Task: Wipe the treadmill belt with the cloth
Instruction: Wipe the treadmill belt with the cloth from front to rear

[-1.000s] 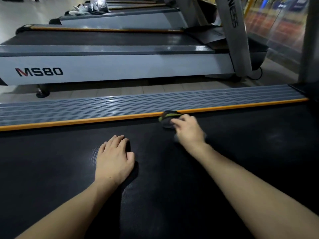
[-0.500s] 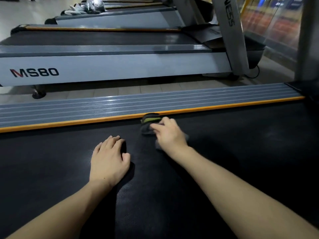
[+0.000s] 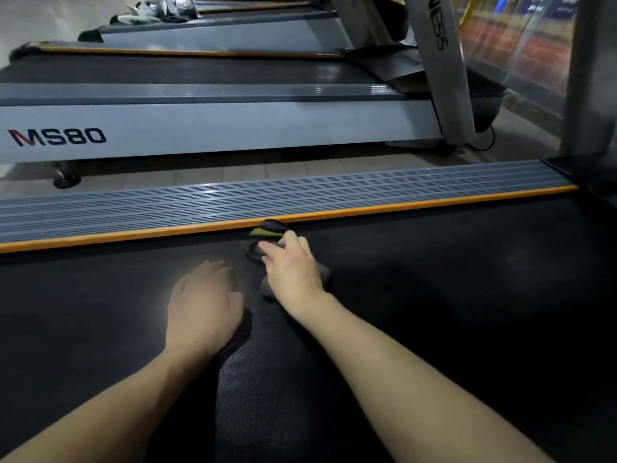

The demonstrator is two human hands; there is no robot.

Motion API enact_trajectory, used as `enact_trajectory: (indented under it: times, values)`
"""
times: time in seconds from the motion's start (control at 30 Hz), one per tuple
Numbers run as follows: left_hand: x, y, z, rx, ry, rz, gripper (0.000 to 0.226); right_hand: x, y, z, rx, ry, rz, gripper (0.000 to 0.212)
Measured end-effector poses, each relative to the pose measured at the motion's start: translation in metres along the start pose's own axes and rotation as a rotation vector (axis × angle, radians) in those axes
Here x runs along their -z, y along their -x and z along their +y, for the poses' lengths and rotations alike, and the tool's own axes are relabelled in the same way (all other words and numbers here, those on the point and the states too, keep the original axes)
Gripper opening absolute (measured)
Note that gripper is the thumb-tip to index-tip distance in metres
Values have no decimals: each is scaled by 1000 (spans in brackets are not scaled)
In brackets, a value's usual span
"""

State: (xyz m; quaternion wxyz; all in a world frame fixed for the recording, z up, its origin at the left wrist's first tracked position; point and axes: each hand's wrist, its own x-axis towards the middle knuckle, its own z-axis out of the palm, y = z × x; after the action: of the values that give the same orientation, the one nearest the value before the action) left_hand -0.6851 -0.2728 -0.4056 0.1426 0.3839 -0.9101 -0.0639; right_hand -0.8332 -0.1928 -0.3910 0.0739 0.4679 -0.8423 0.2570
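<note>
Right hand [image 3: 293, 267] presses the cloth [image 3: 267, 233] against the belt [image 3: 467, 295] at its far orange-trimmed edge, fingers curled onto it; left hand [image 3: 203, 304] rests flat alongside.

Cloth [image 3: 267, 232] mostly hidden under right hand [image 3: 292, 267].

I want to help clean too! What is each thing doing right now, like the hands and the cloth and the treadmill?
right hand: pressing on the cloth, fingers bent over it
cloth: bunched under the hand, by the orange edge strip
left hand: lying flat on the belt, holding nothing
treadmill belt: dark, cloth and both hands on it
</note>
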Motion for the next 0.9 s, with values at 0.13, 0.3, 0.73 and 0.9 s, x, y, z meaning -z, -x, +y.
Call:
enact_trajectory:
  times: [0.13,0.3,0.73,0.9]
  values:
    - [0,0,0,11,6,0,54,42,9,118,-128,136,227,19]
    - [1,0,3,4,5,-2,52,58,16,150,-536,241,331,23]
    - [-1,-1,2,-3,2,-2,53,63,17,159,-263,177,272,25]
    - [-1,-1,2,-9,2,0,48,36,17,110,-420,155,352,18]
